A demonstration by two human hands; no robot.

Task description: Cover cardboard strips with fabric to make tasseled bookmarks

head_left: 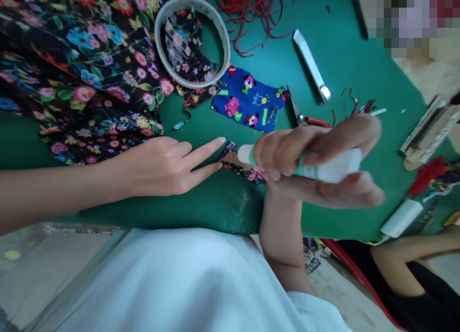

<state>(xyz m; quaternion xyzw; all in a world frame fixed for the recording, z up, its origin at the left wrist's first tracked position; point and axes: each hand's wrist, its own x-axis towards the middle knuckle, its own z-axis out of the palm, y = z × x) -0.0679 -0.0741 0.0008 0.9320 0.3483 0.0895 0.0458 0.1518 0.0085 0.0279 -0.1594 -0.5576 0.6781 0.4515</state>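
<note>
Fabric strip (232, 167) meets spread fingers of the left hand (168, 166) at one end; over it, the right hand's grip (298, 143) clasps a white tube (341, 166).

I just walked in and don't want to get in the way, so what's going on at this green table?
A person's right hand grips a white tube, its narrower end at a small floral strip. The left hand has two fingers spread at the strip's near end, one fingertip apparently touching it. Beyond lie a blue cartoon-print cloth and red-handled scissors, and a pale ring rests partly on dark floral fabric. Whether anything is coming out of the tube, I can't tell.
</note>
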